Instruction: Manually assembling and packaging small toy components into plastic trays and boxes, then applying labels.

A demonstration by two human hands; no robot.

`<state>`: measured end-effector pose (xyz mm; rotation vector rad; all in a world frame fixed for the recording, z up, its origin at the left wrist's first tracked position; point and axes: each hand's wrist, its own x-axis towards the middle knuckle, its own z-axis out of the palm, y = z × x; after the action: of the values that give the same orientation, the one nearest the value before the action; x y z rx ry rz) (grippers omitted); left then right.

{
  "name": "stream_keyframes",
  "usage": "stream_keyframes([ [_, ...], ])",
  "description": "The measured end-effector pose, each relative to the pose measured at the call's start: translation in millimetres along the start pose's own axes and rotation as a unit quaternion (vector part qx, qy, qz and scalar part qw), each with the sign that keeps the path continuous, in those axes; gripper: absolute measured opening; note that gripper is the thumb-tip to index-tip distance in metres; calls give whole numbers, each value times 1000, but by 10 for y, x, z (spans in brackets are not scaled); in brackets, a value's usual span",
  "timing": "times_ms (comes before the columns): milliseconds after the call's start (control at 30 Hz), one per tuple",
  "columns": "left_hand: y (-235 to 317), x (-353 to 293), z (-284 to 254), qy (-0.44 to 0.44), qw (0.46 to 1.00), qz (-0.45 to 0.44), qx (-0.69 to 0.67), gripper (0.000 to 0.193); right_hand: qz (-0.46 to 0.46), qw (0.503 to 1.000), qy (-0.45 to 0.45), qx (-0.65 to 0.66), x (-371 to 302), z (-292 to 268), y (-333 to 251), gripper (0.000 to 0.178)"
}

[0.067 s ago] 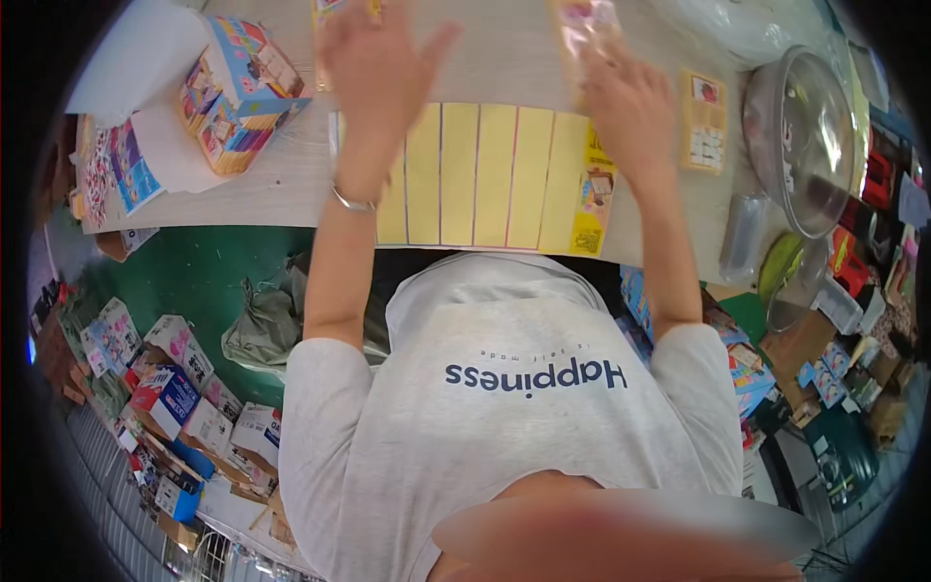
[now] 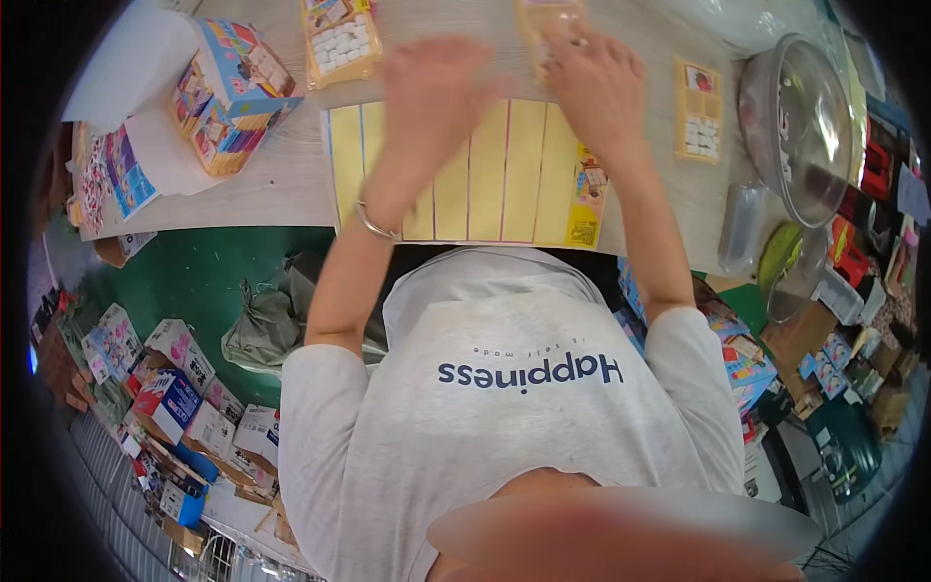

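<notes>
Workroom with green floor, printed cartons and dull grey bag, all on the person's side of the left hand and further left. Pale wood-grain table beneath both hands. Left hand over the table, metal bracelet at the wrist; badly blurred, so finger spread and any hold not possible to tell. Right hand with fingers bent and narrow, apparently closed on the near end of one clear packet, pinkish at top, just beyond the fingertips. Yellow striped sheet flat under and between the hands and wrists, thin coloured dividing lines, printed strip at the end nearest the right wrist. Yellow tray pack of white pieces, just beyond the left hand and to its left. Smaller yellow pack, also with white pieces, apart from the right hand and to its right. Blue-topped display box, well left of the left hand. Clear round bowl, well right of the right hand; clear oblong container nearer the person.
</notes>
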<state>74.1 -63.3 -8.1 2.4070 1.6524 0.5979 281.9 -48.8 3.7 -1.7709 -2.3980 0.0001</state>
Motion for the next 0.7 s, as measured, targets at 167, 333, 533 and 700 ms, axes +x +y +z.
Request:
stream_keyframes([
  [167,355,-218,302,37,995,-46,-79,27,1,983,124,137,-98,-112,122,41],
  [333,311,-185,281,21,997,-12,-69,15,-63,980,2,191,-612,-38,386,25],
  [533,592,-153,455,29,990,-7,-139,9,19,946,9,325,-674,184,272,21],
  [700,595,-132,562,53,992,-20,-110,11,-124,972,108,170,-613,96,287,30],
])
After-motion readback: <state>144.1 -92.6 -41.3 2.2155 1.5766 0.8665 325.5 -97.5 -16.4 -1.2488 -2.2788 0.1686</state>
